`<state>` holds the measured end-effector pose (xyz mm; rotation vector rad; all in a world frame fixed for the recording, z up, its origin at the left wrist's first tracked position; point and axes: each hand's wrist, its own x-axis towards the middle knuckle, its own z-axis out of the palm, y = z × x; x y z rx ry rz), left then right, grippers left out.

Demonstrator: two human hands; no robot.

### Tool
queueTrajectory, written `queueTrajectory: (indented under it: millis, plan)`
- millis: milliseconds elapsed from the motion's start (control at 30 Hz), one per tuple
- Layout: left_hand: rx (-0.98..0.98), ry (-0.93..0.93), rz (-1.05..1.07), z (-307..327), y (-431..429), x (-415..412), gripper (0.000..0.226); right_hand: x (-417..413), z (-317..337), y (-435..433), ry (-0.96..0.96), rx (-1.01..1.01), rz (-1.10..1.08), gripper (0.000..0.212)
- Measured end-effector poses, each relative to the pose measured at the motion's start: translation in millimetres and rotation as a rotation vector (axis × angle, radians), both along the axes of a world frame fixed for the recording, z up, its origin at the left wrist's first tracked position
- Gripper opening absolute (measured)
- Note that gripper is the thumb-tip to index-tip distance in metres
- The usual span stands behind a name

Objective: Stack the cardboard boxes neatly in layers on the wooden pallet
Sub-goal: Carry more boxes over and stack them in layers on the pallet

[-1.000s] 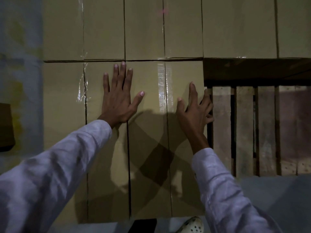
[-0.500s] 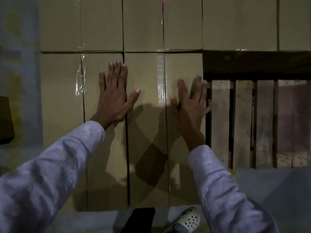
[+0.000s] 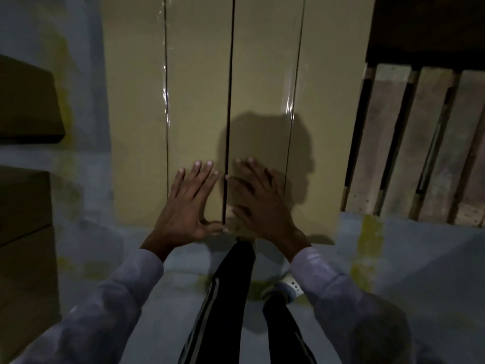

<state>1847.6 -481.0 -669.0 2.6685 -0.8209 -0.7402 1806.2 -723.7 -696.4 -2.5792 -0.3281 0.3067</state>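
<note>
Grey concrete floor [image 3: 420, 285], dim light. Boxes [image 3: 199, 101] covered the left of the pallet [image 3: 409, 143]; its right side was bare. We had left hand [image 3: 189, 203] and right hand [image 3: 259, 203] flat, fingers spread, gripping nothing, on the near box tops beside the seam [image 3: 228, 114]. Squaring step, likely. Next: grab a spare box [image 3: 23, 200] from the left, fill the bare side.

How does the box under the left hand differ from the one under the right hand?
The left box lies evenly lit; the right box carries a head-shaped shadow. The left box's outer side meets grey floor; the right box's outer side meets bare pallet slats. Shared: both are tan, taped lengthwise, side by side with a dark gap between, the left hand flat on one, the right hand on the other.
</note>
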Motion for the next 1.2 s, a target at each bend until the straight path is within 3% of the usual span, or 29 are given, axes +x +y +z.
queueTrajectory:
  millis: [167,333,833,1200]
  plan:
    - [0.100,-0.002,-0.011,-1.0,9.5,-45.6,0.149,-31.8,1.6,1.7,0.047,-0.008,0.091,0.100]
    - [0.037,-0.136,0.097,-5.0,1.9,-54.7,0.126,-39.9,5.9,12.4,0.049,-0.137,0.122,0.126]
    - [-0.035,-0.209,0.057,-3.7,-1.7,-32.8,0.125,-40.0,-2.5,26.6,-0.008,-0.004,-0.027,0.116]
    - [-0.044,-0.200,0.056,-6.2,-1.4,-40.3,0.124,-45.1,-0.2,25.7,0.004,0.017,-0.015,0.114]
